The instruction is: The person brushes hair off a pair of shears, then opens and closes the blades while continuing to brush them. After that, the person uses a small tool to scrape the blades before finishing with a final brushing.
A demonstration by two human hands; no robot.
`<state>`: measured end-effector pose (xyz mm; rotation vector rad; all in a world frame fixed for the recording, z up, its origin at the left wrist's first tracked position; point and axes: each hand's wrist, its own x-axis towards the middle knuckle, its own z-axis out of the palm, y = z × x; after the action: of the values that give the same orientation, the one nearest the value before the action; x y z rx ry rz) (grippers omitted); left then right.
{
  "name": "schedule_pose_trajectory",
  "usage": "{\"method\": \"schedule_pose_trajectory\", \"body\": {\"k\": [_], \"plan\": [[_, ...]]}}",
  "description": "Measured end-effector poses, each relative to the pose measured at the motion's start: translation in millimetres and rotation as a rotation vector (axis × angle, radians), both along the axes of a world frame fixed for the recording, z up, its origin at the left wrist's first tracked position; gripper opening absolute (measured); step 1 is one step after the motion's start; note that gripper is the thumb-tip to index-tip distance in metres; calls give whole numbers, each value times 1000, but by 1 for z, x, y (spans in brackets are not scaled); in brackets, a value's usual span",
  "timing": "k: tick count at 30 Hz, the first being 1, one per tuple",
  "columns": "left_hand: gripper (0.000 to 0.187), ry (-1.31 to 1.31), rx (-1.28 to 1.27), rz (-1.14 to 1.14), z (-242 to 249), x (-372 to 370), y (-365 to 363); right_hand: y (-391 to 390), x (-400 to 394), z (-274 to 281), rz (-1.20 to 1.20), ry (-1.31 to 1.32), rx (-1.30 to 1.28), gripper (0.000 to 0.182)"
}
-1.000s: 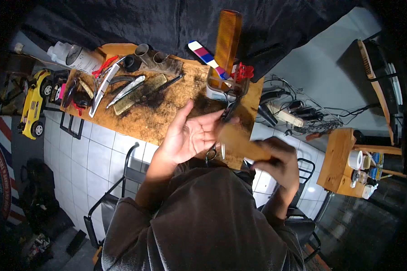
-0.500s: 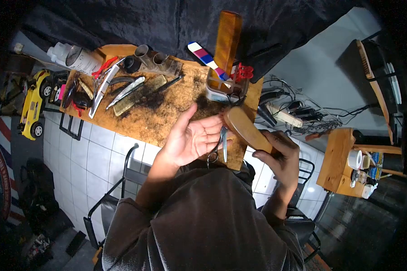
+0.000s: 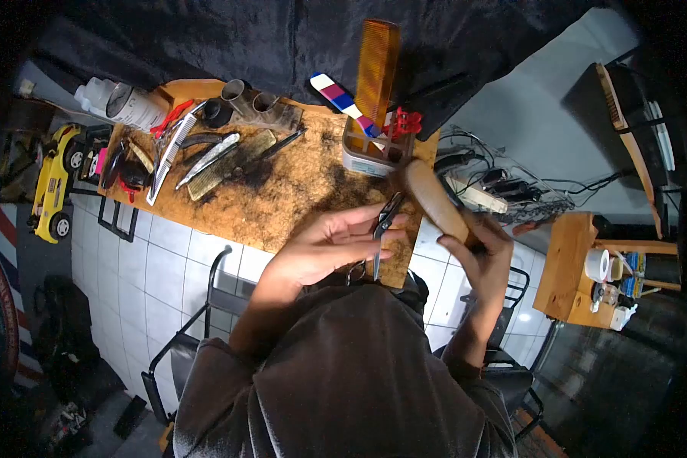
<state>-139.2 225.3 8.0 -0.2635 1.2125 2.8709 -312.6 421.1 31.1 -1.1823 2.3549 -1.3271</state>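
My left hand point(image 3: 330, 246) is curled around a pair of scissors point(image 3: 379, 233), whose blades point up past my fingers and whose rings hang below my palm. My right hand point(image 3: 481, 256) grips the handle end of a wooden brush point(image 3: 436, 201), with its rounded head raised toward the container on the shelf. Both hands hover over the front right part of the wooden shelf point(image 3: 298, 191), which is dusted with cut hair.
A clear container point(image 3: 368, 149) holds a tall orange comb point(image 3: 376, 70), a striped comb point(image 3: 342, 99) and red clips. Combs, razors and scissors lie at the shelf's left, beside a spray bottle point(image 3: 126, 103). Cables and clippers point(image 3: 496, 191) hang to the right. A chair stands below.
My left hand has turned from palm-up and flat to closed around the scissors. My right hand has lifted the wooden brush up and to the right, away from the left palm.
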Motion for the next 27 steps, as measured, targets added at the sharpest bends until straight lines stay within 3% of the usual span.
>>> {"method": "schedule_pose_trajectory", "body": {"k": [1, 3, 7, 9, 12, 16, 19, 20, 21, 23, 24, 27], "plan": [[57, 19, -85, -18, 2, 0, 1, 0, -2, -2, -72, 41, 30, 49], [60, -12, -6, -14, 4, 0, 1, 1, 0, -5, -169, -4, -38, 49], [58, -21, -95, -66, -12, 1, -2, 9, 0, 3, 348, -121, -12, 52], [56, 5, -155, -51, -14, 1, -1, 8, 1, 2, 404, -111, 63, 51], [52, -1, -61, 15, -3, 0, 3, 4, -3, -1, 98, 79, 24, 51], [44, -49, 66, 74, -8, 1, 6, 2, -5, -5, -223, 55, -41, 50], [37, -85, 184, 164, -17, -2, 7, 7, -3, -1, -137, 10, -74, 51], [35, -98, 233, 196, -18, -3, 7, 12, -2, -9, -81, -123, -113, 52], [36, -98, 277, 202, -17, -5, 6, 11, -3, -11, 29, -45, -141, 54], [39, -100, 367, 217, -16, -7, 6, 10, 2, -7, 157, -138, -122, 56], [43, 36, 566, 144, -23, -10, 6, 9, 5, -16, 208, -197, -226, 57], [50, 113, 291, 129, -20, -4, 13, 9, 5, -18, 382, -184, -76, 54]]}}
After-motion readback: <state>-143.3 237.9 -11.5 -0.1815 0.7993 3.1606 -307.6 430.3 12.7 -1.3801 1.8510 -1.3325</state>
